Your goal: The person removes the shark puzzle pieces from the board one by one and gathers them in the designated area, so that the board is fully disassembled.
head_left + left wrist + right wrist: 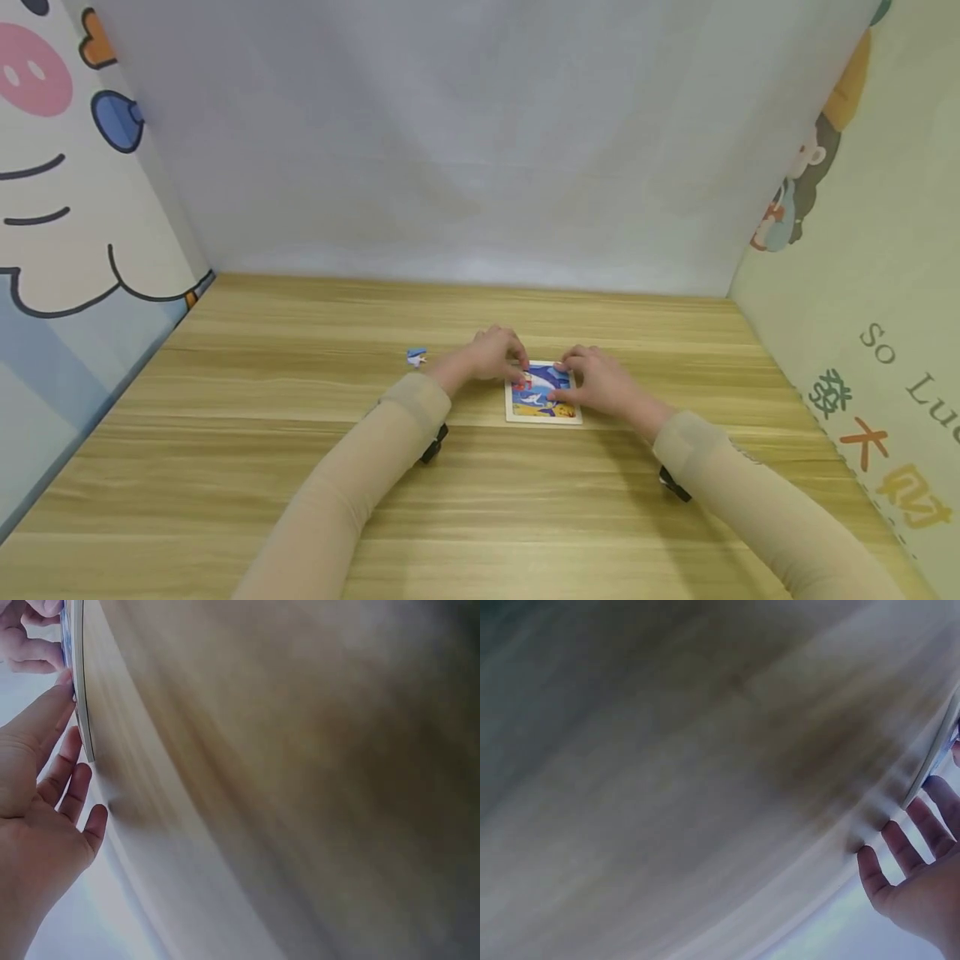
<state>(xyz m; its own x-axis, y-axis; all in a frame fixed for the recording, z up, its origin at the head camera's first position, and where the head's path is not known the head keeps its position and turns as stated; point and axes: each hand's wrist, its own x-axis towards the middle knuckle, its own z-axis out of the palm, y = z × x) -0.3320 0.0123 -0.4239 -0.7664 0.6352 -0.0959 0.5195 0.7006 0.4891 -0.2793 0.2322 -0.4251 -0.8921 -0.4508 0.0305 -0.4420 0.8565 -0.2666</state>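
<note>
A small square picture puzzle [534,400] lies flat on the table, with a pale border around a blue sea scene. At its upper left side, my left hand [492,357] has thumb and forefinger on the board; the other fingers hang loosely bent beside its edge. From the right, my right hand [606,382] reaches over the board, its thumb on the picture and forefinger near the top right corner. The right wrist view shows the remaining fingers [906,847] spread beside the board. Between neither hand's fingers can I make out a held piece.
A blue and white loose piece [416,357] lies on the wooden table [480,500], left of my left hand. Behind the table hangs a pale cloth [480,150]. Printed panels stand on the left [67,167] and right [862,275].
</note>
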